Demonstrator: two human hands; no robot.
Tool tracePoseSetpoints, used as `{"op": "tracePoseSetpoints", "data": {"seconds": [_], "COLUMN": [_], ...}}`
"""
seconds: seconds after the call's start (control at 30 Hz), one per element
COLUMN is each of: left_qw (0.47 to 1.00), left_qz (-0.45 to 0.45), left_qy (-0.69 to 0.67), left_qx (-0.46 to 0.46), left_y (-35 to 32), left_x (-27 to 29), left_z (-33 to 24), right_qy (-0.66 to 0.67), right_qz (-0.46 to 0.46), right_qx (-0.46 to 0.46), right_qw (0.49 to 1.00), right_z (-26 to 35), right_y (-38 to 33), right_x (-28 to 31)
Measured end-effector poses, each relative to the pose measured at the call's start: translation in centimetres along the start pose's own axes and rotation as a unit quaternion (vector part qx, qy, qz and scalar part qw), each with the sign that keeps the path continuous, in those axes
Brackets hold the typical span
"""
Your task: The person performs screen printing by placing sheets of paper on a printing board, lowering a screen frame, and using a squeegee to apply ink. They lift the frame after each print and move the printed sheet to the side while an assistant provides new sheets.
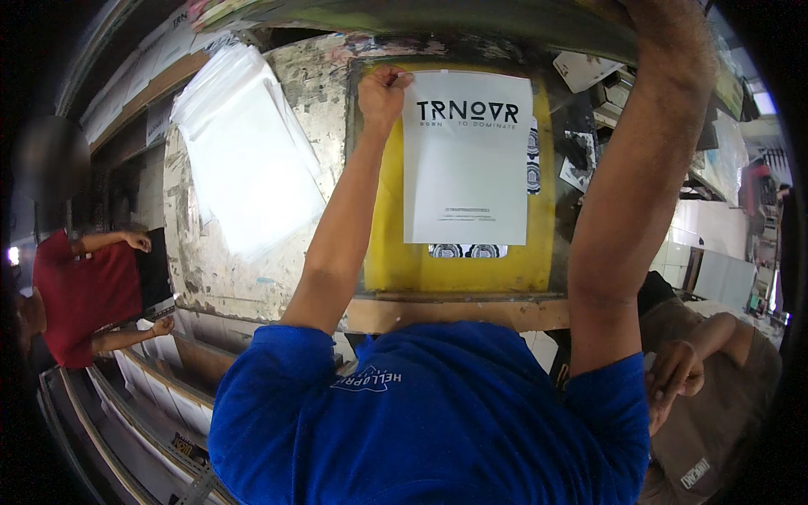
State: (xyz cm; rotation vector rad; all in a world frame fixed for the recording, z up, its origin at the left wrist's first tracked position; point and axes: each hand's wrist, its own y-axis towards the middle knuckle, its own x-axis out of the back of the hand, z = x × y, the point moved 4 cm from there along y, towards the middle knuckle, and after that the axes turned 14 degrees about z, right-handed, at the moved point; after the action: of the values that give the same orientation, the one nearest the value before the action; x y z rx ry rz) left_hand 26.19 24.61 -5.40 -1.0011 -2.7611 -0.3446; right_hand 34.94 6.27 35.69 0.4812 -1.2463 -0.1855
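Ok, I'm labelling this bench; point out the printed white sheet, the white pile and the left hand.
Printed white sheet (467, 168), head view: its blank middle.
White pile (253, 160), head view: its top surface.
Left hand (384, 93), head view: its middle.

Past one o'clock, the right hand is out of view. The sheet (467, 168) partly hides emblems (484, 251). Near ten, a head (50, 158) is blurred.

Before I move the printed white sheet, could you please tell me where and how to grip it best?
Probably by the upper right corner, pinched from the right: the printed white sheet looks thin and flat, that corner is free, and the left hand pinches the upper left one.
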Motion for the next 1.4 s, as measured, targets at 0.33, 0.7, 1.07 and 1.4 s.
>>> {"op": "tracePoseSetpoints", "data": {"seconds": [0.33, 0.7, 1.07, 1.4], "left_qw": [0.98, 0.874, 0.686, 0.898], "left_qz": [-0.165, -0.48, -0.567, -0.175], "left_qy": [-0.109, -0.068, 0.454, 0.38], "left_qx": [0.036, 0.043, 0.038, 0.135], "left_y": [-10.7, -28.4, -31.7, -23.6], "left_x": [14.6, 37.6, 39.6, 16.3], "left_z": [-2.5, 3.3, 0.2, 2.9], "right_qy": [-0.016, -0.015, 0.067, 0.035], "right_qz": [-0.038, -0.058, -0.022, -0.016], "right_qx": [-0.053, -0.178, -0.159, -0.118], "right_qw": [0.998, 0.982, 0.985, 0.992], "right_z": [2.4, 3.3, 4.5, 4.5], "right_y": [-0.2, -0.5, 0.2, 0.4], "right_x": [0.2, -0.2, -0.6, -0.7]}}
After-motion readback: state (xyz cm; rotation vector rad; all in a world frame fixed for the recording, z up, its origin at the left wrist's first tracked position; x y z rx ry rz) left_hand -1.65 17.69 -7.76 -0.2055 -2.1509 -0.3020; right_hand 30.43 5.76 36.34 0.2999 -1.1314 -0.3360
